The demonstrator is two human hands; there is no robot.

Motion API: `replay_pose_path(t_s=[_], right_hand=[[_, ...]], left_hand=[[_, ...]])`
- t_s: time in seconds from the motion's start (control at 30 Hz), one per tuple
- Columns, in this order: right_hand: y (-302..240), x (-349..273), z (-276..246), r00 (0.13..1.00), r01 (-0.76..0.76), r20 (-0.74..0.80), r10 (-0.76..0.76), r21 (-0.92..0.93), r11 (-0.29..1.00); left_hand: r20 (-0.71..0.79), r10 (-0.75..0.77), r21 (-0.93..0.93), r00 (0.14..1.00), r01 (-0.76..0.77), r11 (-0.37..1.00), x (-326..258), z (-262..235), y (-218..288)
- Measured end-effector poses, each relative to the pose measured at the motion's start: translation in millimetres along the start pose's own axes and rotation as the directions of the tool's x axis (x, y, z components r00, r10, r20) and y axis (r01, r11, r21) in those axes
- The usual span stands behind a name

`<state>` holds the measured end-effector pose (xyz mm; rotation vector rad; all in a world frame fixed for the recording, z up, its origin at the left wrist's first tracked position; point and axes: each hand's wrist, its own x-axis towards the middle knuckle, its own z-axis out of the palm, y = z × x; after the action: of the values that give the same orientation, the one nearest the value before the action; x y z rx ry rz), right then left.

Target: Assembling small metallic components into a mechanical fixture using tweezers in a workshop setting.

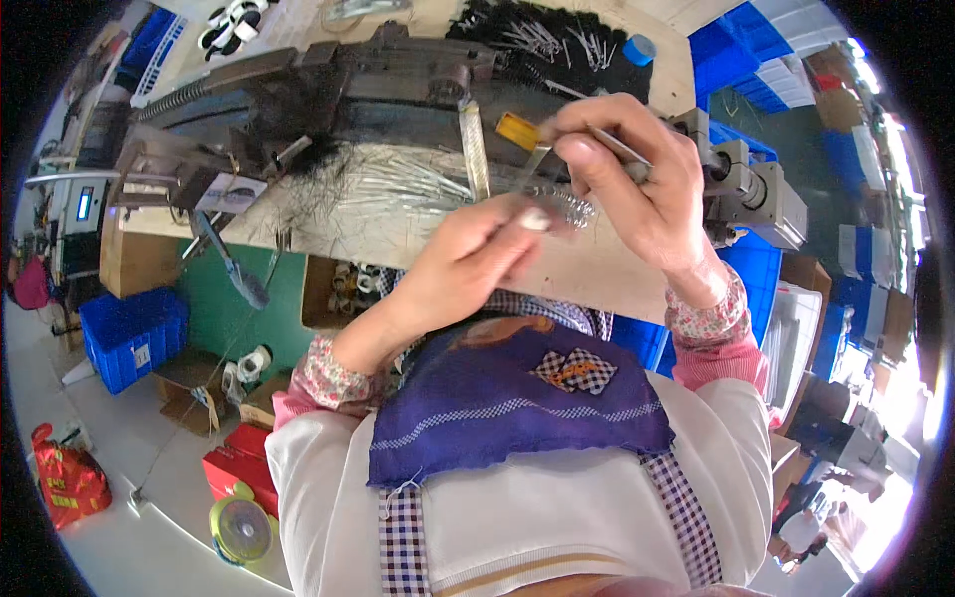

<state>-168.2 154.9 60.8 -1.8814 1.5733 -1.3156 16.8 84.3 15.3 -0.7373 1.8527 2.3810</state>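
Observation:
My left hand (473, 254) is closed in a pinch, thumb on top, over the front of the workbench. From its fingertips a small shiny piece, coiled or bristled (575, 209), sticks out to the right; motion blurs it. My right hand (642, 184) is just above and to the right, its fingers closed around a thin metal tool (622, 147), whose exact kind I cannot make out. A yellow block-like piece (517, 130) shows beside the right fingertips. Behind the left hand, many thin metal wires (398, 189) lie on the wooden top among dark bristle scraps.
A long dark metal machine (398, 85) spans the bench behind my hands, with a pale upright strip (475, 149) at its front. Black bristles with metal stems (537, 40) and a blue cap (639, 50) lie behind it. A grey metal mechanism (756, 194) juts out at the right.

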Motion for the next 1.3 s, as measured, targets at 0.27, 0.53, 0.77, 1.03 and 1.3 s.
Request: replay_pose_path(t_s=[0.27, 0.53, 0.77, 1.03, 1.3], right_hand=[[69, 11, -34, 0.999, -0.041, -0.026, 0.032, -0.513, 0.858], [74, 22, -22, 0.992, -0.008, 0.088, 0.085, -0.645, 0.764], [60, 17, -26, 0.991, -0.071, 0.052, 0.12, -0.555, 0.828], [99, 75, -19, 0.996, 0.082, 0.03, -0.079, -0.559, 0.825], [86, 40, -22, 0.948, 0.3, 0.255, -0.193, -0.501, 0.812]], left_hand=[[-0.295, 0.573, 0.414, 0.765, -0.438, 0.798, 41, -16, -68], [-0.15, 0.413, -0.754, 0.898, -0.375, 0.539, 23, -2, 19], [-0.52, 0.547, -0.444, 0.656, -0.755, 0.483, -24, -67, -27], [-0.133, 0.462, 0.501, 0.877, -0.343, 0.795, 116, -37, 2], [-0.074, 0.711, 0.987, 0.699, -0.052, 0.154, 106, -43, 28]])
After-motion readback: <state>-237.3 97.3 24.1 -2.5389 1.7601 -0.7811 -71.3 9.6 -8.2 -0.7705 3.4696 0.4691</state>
